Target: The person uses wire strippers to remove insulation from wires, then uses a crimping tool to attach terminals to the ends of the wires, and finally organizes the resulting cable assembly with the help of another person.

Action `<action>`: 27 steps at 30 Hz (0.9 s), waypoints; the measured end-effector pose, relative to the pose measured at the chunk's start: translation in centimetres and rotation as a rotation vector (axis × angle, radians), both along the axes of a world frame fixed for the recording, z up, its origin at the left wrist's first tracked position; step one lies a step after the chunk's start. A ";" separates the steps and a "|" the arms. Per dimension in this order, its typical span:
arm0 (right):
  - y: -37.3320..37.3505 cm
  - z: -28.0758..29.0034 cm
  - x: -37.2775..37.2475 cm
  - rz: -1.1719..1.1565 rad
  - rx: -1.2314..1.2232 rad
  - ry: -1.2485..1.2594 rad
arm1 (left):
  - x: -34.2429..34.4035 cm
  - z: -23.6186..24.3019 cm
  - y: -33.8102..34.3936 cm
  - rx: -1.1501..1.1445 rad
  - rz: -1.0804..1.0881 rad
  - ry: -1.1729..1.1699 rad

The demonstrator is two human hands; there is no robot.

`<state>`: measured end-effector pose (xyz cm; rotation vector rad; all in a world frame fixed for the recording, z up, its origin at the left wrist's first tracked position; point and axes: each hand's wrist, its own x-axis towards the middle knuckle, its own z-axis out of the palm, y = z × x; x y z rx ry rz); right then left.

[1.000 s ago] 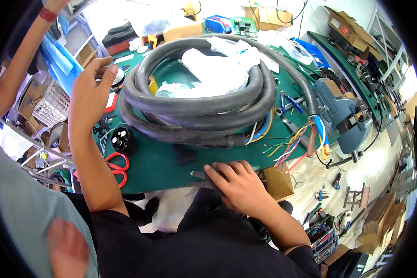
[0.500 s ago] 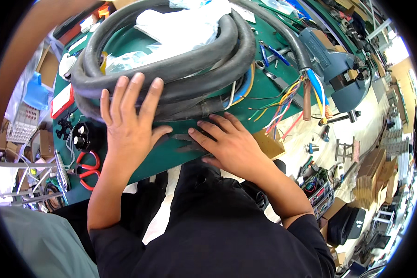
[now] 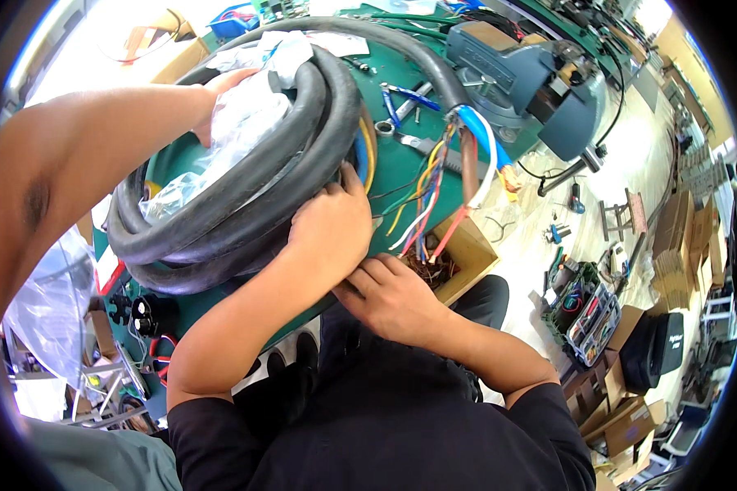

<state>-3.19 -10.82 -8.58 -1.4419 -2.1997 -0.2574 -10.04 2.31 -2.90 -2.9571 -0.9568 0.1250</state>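
Observation:
A thick black cable (image 3: 213, 204) lies coiled on the green table. My left hand (image 3: 333, 219) reaches across its near right side, fingers curled over the cable beside a yellow and a blue wire (image 3: 365, 151). Just below, at the table's near edge, my right hand (image 3: 395, 301) is closed with bent fingers; what they hold, if anything, is hidden. The cable's stripped end (image 3: 467, 123) fans out into several coloured wires to the right. From the left, another person's hand (image 3: 213, 106) reaches onto the coil beside clear plastic wrapping (image 3: 233, 135).
A grey bench vise (image 3: 508, 82) stands at the far right of the table. Blue-handled pliers (image 3: 393, 106) and an adjustable wrench (image 3: 413, 143) lie near the coil. A wooden box (image 3: 475, 266) with scraps is at the right edge. A toolbox (image 3: 581, 315) sits on the floor.
My left hand has moved right, from lying spread on the coil to curling over its right side. My right hand has dropped slightly. The other person's arm now reaches onto the coil.

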 end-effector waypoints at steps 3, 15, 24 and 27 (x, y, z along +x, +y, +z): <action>-0.5 -0.5 -0.1 -0.010 0.003 0.008 | 0.9 -2.3 0.9 0.053 -0.015 -0.156; -0.9 -0.2 1.2 0.018 0.016 0.080 | 1.9 -1.7 2.3 0.019 -0.017 -0.156; -8.3 4.5 2.0 -0.069 0.152 0.226 | -0.9 -0.4 2.1 -0.217 -0.198 -0.206; -10.6 5.9 3.5 -0.229 0.061 0.483 | -3.1 2.0 0.3 -0.397 -0.147 -0.323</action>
